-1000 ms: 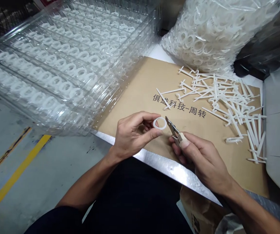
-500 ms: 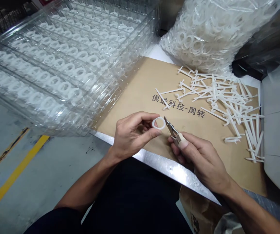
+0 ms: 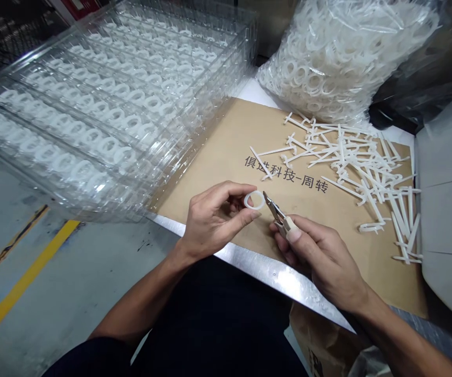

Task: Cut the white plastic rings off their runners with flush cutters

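Head cam: L hand [image 3: 213, 221] pinches white ring [image 3: 254, 208] btwn thumb & index, just off frame ctr twd 3 o'clock. R hand [image 3: 323, 254] has fingers wrapped round metal nippers [image 3: 276, 212], tips just beside ring's 3 o'clock edge; can't tell if touching. From ring: white plastic sticks [image 3: 340, 144] at 2 o'clock on brown cardboard [image 3: 210, 157], bag of rings [image 3: 323, 73] at 1, clear trays [image 3: 171, 157] at 10.

Near-black clothing [image 3: 218, 324] — a short left sleeve [image 3: 92, 358] showing — with both forearms [image 3: 143, 298] bare.
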Available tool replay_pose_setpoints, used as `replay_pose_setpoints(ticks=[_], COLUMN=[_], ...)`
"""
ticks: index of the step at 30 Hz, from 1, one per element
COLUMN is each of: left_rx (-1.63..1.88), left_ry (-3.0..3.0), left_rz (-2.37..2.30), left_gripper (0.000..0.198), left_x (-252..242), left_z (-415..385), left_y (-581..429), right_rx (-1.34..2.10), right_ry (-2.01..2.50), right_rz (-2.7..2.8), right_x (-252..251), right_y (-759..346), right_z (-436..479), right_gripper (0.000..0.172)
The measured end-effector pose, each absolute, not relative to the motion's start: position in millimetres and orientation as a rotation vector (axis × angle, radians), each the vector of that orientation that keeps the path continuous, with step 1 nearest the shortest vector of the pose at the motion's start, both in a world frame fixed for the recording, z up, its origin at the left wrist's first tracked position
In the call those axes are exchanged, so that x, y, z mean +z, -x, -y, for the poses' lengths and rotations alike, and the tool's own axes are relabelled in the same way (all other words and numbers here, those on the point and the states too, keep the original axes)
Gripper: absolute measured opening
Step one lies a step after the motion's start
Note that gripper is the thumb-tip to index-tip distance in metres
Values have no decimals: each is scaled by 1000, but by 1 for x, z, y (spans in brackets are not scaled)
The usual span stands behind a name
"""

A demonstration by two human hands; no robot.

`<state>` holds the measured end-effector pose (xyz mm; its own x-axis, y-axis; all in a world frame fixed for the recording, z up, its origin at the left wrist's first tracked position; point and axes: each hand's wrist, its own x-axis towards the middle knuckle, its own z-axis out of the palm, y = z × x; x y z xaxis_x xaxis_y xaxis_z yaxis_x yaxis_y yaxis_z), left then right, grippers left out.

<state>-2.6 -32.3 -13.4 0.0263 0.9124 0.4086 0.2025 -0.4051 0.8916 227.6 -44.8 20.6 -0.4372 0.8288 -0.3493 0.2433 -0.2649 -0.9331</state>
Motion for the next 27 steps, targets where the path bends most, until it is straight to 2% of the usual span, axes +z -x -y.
replay_pose_setpoints(ticks=[8,13,18,21,24,27], left_rx=[1257,1195,1181,1269,1322,1199], left_ry=[-1141,-1016,-1207,-1416,-1692,-2015], left_rz=[-1101,-1036,-1088,-1208,-1359,-1652], left_gripper=[23,19,15,18,27,31], left_x=[3,49,99,120,133,135], left_z=[35,59,61,15,-64,-149], left_y=[3,31,87,121,147,160], right_rx=[1803,1815,1812,1831,1857,1857], right_ry=[1266,1279,1322,1325,1306,1296], right_rz=[1485,1440,1321,1279,1287,1309], right_x=[13,17,16,13,11,12], right_y=[-227,-221,-217,-215,-214,-214], right_z=[43,41,43,43,41,40], right_gripper=[48,56,63,66,68,70])
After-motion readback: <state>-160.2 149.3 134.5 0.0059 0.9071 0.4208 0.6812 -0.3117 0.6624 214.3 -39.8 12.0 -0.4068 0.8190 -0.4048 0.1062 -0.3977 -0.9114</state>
